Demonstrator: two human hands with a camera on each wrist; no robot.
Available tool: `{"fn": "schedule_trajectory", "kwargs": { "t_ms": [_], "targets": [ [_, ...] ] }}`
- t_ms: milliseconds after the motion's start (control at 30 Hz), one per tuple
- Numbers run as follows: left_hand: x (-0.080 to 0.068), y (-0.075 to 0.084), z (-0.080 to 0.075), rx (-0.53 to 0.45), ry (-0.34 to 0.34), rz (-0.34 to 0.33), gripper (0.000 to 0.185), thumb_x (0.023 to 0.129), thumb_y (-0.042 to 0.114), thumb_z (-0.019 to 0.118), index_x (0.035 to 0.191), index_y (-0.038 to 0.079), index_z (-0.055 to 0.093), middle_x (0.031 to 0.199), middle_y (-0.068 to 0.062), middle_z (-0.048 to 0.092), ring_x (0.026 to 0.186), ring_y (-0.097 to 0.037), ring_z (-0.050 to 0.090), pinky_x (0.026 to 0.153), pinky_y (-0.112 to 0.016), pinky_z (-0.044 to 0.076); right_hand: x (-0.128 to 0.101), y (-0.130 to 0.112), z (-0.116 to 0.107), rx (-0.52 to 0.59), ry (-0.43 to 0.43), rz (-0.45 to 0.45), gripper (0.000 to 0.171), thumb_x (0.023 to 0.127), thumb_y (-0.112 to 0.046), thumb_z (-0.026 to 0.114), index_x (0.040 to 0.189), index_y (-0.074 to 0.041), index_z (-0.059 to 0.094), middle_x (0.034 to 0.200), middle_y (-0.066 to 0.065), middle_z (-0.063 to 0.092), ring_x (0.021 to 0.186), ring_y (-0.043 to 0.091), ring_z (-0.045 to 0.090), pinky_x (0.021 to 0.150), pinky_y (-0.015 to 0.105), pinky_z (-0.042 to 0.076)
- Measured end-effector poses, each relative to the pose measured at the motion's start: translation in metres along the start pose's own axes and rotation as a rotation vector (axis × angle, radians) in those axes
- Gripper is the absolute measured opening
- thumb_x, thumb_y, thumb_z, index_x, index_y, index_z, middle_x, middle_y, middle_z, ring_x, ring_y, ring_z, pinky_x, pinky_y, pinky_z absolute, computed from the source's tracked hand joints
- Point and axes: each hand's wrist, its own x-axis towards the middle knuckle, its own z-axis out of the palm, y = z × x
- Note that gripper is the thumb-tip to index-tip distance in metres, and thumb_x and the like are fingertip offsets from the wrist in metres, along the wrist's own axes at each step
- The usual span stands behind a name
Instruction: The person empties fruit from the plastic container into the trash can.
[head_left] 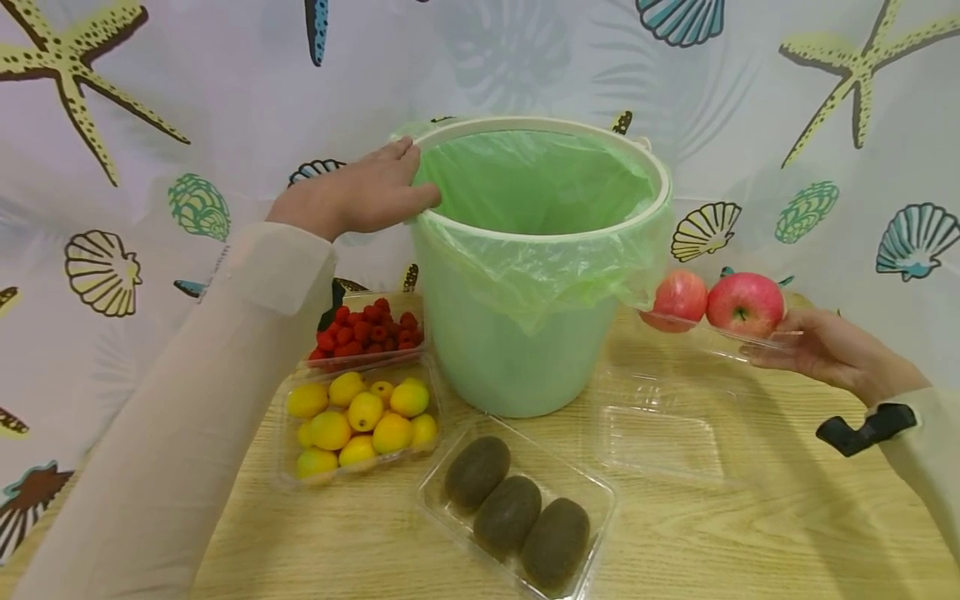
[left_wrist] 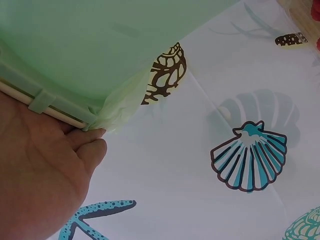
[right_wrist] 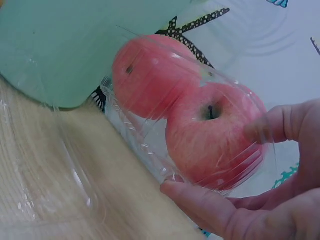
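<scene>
A pale green bin [head_left: 517, 350] lined with a green plastic bag [head_left: 540, 179] stands at the middle of the wooden table [head_left: 750, 533]. My left hand [head_left: 360, 196] grips the bin's cream rim [head_left: 551, 235] on its left side; the left wrist view shows the palm [left_wrist: 40, 165] against the rim [left_wrist: 45, 111]. My right hand [head_left: 817, 346] holds a clear plastic tray [head_left: 720, 335] with two red apples [head_left: 745, 302] lifted off the table, right of the bin. In the right wrist view my thumb and fingers [right_wrist: 280, 125] curl round the tray [right_wrist: 150, 145] with its apples [right_wrist: 210, 135].
In front of the bin lie clear trays of raspberries [head_left: 367, 327], yellow fruits [head_left: 360, 421] and three kiwis [head_left: 517, 512]. An empty clear tray [head_left: 660, 433] lies on the table to the right. A shell-and-starfish curtain [head_left: 825, 108] hangs close behind.
</scene>
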Motion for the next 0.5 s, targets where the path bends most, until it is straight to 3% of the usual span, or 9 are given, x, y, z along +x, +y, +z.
{"fn": "schedule_trajectory", "kwargs": {
  "t_ms": [200,500],
  "targets": [
    [0.001,0.0,-0.001,0.009,0.0,0.0,0.077,0.093,0.04,0.02,0.148,-0.004,-0.011,0.156,-0.02,-0.021,0.145,-0.035,-0.015,0.119,-0.051,0.002,-0.001,-0.014,0.007,0.018,-0.038,-0.021,0.025,0.098,0.002,0.024,0.107,-0.005,0.047,0.106,0.02,0.061,0.098,0.045,0.064,0.084,0.052,0.054],
    [0.001,-0.001,-0.001,0.005,-0.026,-0.01,0.076,0.095,0.041,0.018,0.148,-0.002,-0.014,0.155,-0.018,-0.023,0.145,-0.036,-0.017,0.119,-0.051,-0.001,-0.006,-0.04,0.014,0.062,0.09,-0.012,0.016,0.101,-0.004,0.028,0.097,-0.004,0.044,0.103,0.022,0.062,0.095,0.045,0.065,0.083,0.051,0.054]
  ]
}}
